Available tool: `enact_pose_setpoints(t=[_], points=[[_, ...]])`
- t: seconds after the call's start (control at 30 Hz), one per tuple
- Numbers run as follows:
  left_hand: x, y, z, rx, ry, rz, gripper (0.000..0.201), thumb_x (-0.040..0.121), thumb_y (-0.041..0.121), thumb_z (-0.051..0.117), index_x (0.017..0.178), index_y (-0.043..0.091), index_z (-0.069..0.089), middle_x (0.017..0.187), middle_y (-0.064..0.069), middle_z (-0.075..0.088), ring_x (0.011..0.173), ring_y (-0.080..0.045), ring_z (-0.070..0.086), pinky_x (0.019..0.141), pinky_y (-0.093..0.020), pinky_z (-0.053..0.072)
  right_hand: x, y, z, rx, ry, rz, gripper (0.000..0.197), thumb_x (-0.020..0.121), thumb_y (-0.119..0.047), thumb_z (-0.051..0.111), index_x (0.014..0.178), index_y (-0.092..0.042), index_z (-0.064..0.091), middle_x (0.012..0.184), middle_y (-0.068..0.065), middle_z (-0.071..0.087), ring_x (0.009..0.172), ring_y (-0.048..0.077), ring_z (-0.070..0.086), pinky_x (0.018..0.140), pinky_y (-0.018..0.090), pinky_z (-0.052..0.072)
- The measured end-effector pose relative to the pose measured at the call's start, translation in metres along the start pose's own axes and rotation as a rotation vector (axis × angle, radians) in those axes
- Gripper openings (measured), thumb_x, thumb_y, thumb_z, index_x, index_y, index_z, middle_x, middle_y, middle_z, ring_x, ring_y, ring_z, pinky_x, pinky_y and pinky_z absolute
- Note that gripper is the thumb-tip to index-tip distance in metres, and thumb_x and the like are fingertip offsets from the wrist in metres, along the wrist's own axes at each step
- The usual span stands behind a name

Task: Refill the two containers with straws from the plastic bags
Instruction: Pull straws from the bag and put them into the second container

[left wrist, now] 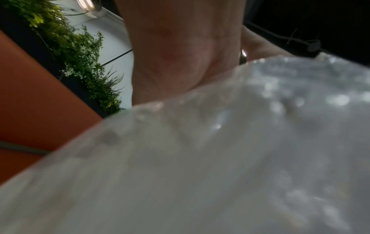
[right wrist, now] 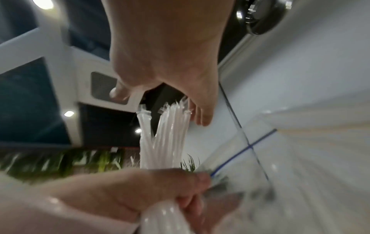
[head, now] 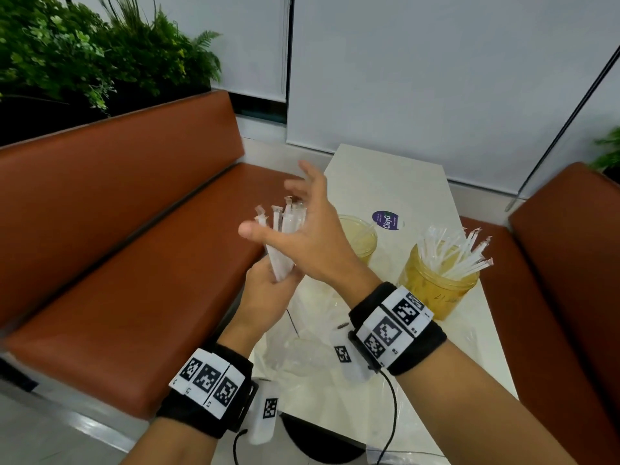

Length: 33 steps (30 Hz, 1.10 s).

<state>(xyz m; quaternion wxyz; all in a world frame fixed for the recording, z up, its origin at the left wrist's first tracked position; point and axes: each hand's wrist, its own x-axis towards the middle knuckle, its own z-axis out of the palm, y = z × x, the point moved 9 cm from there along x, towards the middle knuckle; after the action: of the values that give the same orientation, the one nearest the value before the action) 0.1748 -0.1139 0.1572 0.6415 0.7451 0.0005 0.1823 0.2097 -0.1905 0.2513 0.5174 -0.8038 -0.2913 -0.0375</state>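
Note:
My left hand (head: 268, 290) grips the lower end of a bundle of wrapped white straws (head: 283, 236), held upright above the table's left edge. In the right wrist view the same bundle (right wrist: 166, 139) rises out of that fist (right wrist: 140, 194). My right hand (head: 302, 229) is spread wide beside the straw tops, fingers straight, holding nothing. Two amber containers stand on the table: the near right one (head: 436, 286) is full of straws, the far one (head: 360, 239) is partly hidden behind my right hand. A clear plastic bag (head: 302, 347) lies crumpled below my hands and fills the left wrist view (left wrist: 220, 158).
The white table (head: 385, 182) runs between two brown benches, one on the left (head: 134, 213) and one on the right (head: 570, 263). A purple sticker (head: 386, 220) lies behind the containers. Plants (head: 84, 52) stand behind the left bench.

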Motion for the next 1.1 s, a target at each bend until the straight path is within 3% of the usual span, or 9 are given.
enact_pose_setpoints(t=[0.1,0.17,0.27,0.33,0.37,0.53,0.7,0.87,1.1], points=[[0.001,0.008,-0.002,0.095,-0.010,0.019,0.022,0.101,0.008,0.052,0.085,0.014,0.067,0.076,0.008,0.064,0.068,0.003,0.064,0.056,-0.009,0.047,-0.008,0.035,0.021,-0.102,-0.191,0.135,0.084,0.051,-0.064,0.090,0.117,-0.023,0.058,0.104,-0.015,0.068,0.095,0.002,0.066,0.082,0.023,0.054],[0.002,0.005,-0.004,0.111,0.002,0.040,0.021,0.097,0.023,0.051,0.082,0.027,0.064,0.079,0.008,0.062,0.069,0.003,0.062,0.059,-0.010,0.048,-0.011,0.051,0.029,-0.037,-0.189,0.177,0.071,0.053,-0.058,0.092,0.107,-0.024,0.061,0.095,-0.012,0.072,0.088,0.002,0.070,0.079,0.027,0.060],[-0.001,-0.003,-0.008,0.097,0.025,0.033,0.022,0.092,0.022,0.052,0.097,0.037,0.066,0.089,0.009,0.070,0.083,-0.002,0.069,0.070,-0.016,0.054,-0.014,0.058,0.037,0.018,-0.154,0.173,0.056,0.071,-0.047,0.088,0.115,-0.021,0.066,0.097,-0.005,0.076,0.090,0.006,0.073,0.083,0.026,0.060],[-0.001,-0.007,-0.010,0.085,0.039,0.000,0.018,0.090,0.020,0.055,0.096,0.030,0.069,0.086,0.006,0.072,0.081,0.000,0.071,0.069,-0.022,0.057,-0.015,0.052,0.042,-0.026,-0.139,0.133,0.019,0.089,-0.037,0.075,0.087,-0.019,0.071,0.079,-0.006,0.072,0.075,0.008,0.069,0.071,0.023,0.054],[0.000,-0.008,-0.011,0.099,0.039,-0.020,0.015,0.092,0.018,0.058,0.093,0.025,0.070,0.082,0.003,0.073,0.078,-0.002,0.071,0.067,-0.026,0.059,-0.015,0.047,0.042,-0.065,-0.121,0.114,0.024,0.094,-0.035,0.068,0.076,-0.020,0.066,0.071,-0.007,0.067,0.068,0.008,0.065,0.066,0.024,0.051],[0.000,-0.013,-0.007,0.067,-0.015,-0.092,0.021,0.085,0.009,0.078,0.103,0.011,0.067,0.086,-0.003,0.073,0.076,-0.011,0.072,0.062,-0.021,0.056,-0.006,0.019,0.033,0.052,-0.048,0.053,0.029,0.105,-0.036,0.050,0.113,-0.010,0.061,0.078,0.004,0.077,0.078,0.012,0.075,0.084,0.031,0.059],[-0.002,-0.032,-0.005,0.048,-0.026,-0.248,0.065,0.055,0.055,0.091,0.095,0.009,0.070,0.092,-0.016,0.074,0.078,-0.031,0.072,0.074,-0.044,0.060,0.015,-0.035,-0.012,0.257,0.092,-0.078,0.027,0.107,-0.028,0.047,0.088,-0.010,0.051,0.054,-0.001,0.056,0.047,0.023,0.061,0.060,0.045,0.060],[-0.003,-0.025,-0.002,0.024,-0.021,-0.188,0.045,0.064,0.044,0.088,0.088,0.010,0.073,0.102,0.003,0.073,0.080,-0.006,0.067,0.076,-0.024,0.049,0.036,-0.074,-0.078,0.494,0.266,-0.129,0.023,0.108,-0.029,0.045,0.092,-0.012,0.048,0.054,-0.006,0.046,0.043,0.015,0.044,0.049,0.033,0.049],[0.001,-0.036,-0.008,0.060,0.013,-0.184,0.017,0.079,0.028,0.086,0.084,0.017,0.073,0.102,0.005,0.073,0.087,-0.014,0.067,0.078,-0.033,0.053,0.037,-0.084,-0.187,0.597,0.524,-0.243,0.028,0.107,-0.029,0.045,0.089,-0.009,0.047,0.058,-0.002,0.046,0.048,0.016,0.043,0.052,0.032,0.045]])
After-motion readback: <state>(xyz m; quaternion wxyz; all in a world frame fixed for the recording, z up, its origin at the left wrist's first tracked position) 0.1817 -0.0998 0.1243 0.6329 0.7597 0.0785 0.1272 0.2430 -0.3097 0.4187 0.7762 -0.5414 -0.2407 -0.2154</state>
